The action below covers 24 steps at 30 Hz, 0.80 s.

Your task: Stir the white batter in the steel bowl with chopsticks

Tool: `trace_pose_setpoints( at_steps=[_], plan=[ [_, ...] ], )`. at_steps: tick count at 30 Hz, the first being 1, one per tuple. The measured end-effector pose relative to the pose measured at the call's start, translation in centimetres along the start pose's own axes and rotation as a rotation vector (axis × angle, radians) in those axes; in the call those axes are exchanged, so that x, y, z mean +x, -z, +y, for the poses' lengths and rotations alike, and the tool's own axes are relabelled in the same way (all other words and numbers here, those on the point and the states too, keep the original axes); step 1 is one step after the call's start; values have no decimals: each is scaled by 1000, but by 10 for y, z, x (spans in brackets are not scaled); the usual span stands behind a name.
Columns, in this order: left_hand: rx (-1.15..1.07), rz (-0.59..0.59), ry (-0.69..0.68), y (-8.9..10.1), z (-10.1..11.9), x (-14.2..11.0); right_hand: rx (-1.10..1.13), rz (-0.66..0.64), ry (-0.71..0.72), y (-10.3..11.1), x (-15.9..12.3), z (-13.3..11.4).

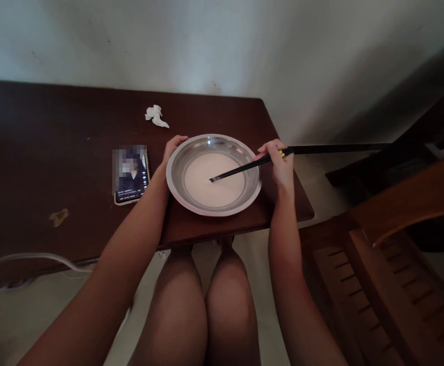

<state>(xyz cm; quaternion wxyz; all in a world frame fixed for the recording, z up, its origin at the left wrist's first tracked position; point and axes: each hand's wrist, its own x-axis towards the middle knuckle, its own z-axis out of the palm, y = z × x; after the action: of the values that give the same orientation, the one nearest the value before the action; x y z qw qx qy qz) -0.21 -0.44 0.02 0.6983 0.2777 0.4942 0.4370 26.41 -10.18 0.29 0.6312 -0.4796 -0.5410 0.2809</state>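
A wide metal bowl (176, 189) rests near the front edge of the dark wooden table, with pale creamy liquid (206, 168) in its bottom. My left hand (172, 150) grips the bowl's left rim; some of its fingers are hidden behind the metal. In my right hand (280, 161), at the bowl's right side, is a pair of black chopsticks (250, 165) with gold bands near the top. They slant down to the left, and their wetted tips meet the liquid near the middle of the bowl.
Left of the bowl lies a phone (132, 175) with its screen lit. A crumpled white tissue (156, 116) is behind it on the table (72, 132). A white cable (54, 256) runs along the table's front left edge. Wooden slatted furniture (359, 284) stands at the right.
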Motion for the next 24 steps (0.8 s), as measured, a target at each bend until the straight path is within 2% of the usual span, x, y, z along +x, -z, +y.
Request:
trace_pose_setpoints(
  at_steps=[3,8,12,14,19,24],
  plan=[
    [-14,-1,27,-2,1,-2,7,-62,8,-2,-1,-2],
    [-19,20,30,-4,2,-3,-26,85,15,1,0,1],
    [-6,24,-7,-4,1,-3,-21,-69,-1,-1,-2,-3],
    [-4,19,-10,-4,1,-4,-31,-92,12,-2,-2,-4],
    [-2,12,-12,-6,2,-7,-57,82,27,1,-1,0],
    [-20,22,16,-7,3,-8,-34,-87,-21,0,-3,-1]
  ],
)
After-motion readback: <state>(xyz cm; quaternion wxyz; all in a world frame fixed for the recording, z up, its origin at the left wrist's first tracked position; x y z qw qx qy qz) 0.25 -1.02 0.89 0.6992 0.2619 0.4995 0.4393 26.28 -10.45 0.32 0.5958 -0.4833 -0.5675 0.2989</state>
